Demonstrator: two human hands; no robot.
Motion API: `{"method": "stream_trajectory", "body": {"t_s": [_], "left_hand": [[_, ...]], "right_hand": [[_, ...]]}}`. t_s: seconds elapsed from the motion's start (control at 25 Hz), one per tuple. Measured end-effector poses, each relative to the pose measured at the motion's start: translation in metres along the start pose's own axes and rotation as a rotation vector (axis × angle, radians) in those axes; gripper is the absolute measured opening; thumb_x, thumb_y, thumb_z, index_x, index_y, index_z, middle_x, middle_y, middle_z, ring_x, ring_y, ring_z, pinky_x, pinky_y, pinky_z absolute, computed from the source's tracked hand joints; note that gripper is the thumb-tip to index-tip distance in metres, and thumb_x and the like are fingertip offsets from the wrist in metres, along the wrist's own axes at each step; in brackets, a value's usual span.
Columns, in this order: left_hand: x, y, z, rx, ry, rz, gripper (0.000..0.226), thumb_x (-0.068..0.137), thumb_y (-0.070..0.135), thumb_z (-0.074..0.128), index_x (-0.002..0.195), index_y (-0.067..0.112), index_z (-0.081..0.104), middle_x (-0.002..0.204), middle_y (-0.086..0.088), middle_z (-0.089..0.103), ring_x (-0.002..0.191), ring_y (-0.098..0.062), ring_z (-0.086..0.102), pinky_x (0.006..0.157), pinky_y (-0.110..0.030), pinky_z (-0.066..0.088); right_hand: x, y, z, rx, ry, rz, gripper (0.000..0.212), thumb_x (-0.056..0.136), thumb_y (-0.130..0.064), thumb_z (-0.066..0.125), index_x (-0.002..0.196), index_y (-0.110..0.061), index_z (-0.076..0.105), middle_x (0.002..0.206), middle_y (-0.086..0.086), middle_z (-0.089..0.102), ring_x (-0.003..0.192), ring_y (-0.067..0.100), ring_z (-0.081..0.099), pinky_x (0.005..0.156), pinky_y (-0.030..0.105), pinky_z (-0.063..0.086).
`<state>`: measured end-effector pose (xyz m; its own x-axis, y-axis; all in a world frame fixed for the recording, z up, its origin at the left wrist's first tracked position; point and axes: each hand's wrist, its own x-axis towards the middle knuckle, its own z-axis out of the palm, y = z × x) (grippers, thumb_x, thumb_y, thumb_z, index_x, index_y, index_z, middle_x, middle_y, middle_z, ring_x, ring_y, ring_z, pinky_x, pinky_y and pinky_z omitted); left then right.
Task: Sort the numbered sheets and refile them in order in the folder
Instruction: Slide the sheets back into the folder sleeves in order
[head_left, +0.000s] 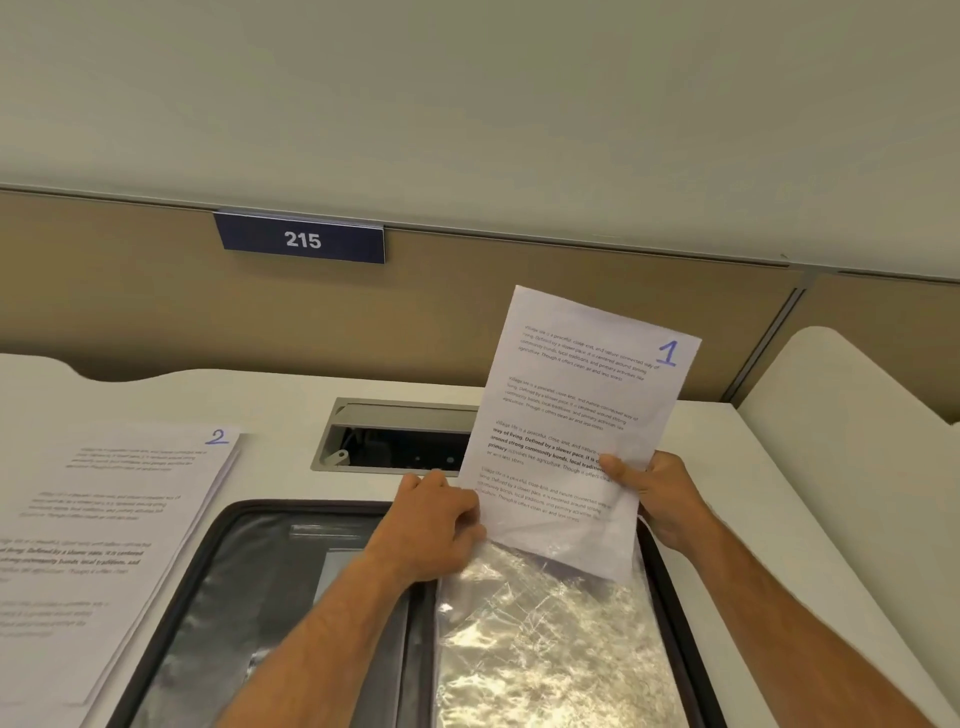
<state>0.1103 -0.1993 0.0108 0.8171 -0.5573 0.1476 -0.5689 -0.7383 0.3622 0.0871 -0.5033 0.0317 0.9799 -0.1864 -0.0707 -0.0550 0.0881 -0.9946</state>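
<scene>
Nearest, the clear sleeve (550, 639) lies in the open folder (218, 551), its mouth pinched by the left hand (436, 525). Just beyond, the right hand (657, 496) grips sheet 1 (576, 415) upright, its bottom edge already entering the mouth, long axis pointing down into it; the stack topped by sheet 2 (119, 519) waits left.

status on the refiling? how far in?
Sorting looks done: the stack on the desk shows sheet 2 on top. In hand: sheet 1, pinched by the right hand, its bottom edge entering the plastic sleeve that the left hand holds. Left: the stack.
</scene>
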Motion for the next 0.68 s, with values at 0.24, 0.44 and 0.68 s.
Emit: {"method": "stream_trajectory", "body": {"t_s": [0.24, 0.44, 0.68], "left_hand": [[0.003, 0.002, -0.008, -0.149, -0.068, -0.047, 0.022, 0.094, 0.041, 0.063, 0.103, 0.023, 0.072, 0.106, 0.009, 0.071, 0.094, -0.011, 0.061, 0.095, -0.032, 0.051], [0.003, 0.006, -0.006, -0.199, -0.088, -0.124, 0.018, 0.095, 0.039, 0.063, 0.107, 0.026, 0.068, 0.112, 0.011, 0.068, 0.099, -0.009, 0.062, 0.097, -0.031, 0.051], [0.003, 0.009, -0.004, -0.205, -0.108, -0.161, 0.016, 0.095, 0.041, 0.062, 0.106, 0.029, 0.065, 0.111, 0.013, 0.068, 0.097, -0.008, 0.062, 0.097, -0.029, 0.050]], "right_hand": [[0.000, 0.004, 0.000, -0.065, -0.165, 0.147, 0.089, 0.043, -0.043, 0.100, 0.118, -0.005, 0.070, 0.116, 0.013, 0.073, 0.106, 0.033, 0.071, 0.083, 0.040, 0.061], [-0.007, 0.003, 0.008, -0.226, -0.269, 0.244, 0.042, 0.079, -0.017, 0.081, 0.118, -0.008, 0.070, 0.114, 0.009, 0.075, 0.105, 0.029, 0.072, 0.090, 0.043, 0.059], [-0.004, -0.001, 0.007, -0.327, -0.129, 0.351, 0.022, 0.094, -0.013, 0.067, 0.115, -0.005, 0.071, 0.108, 0.008, 0.076, 0.096, 0.026, 0.075, 0.081, 0.041, 0.061]]}}
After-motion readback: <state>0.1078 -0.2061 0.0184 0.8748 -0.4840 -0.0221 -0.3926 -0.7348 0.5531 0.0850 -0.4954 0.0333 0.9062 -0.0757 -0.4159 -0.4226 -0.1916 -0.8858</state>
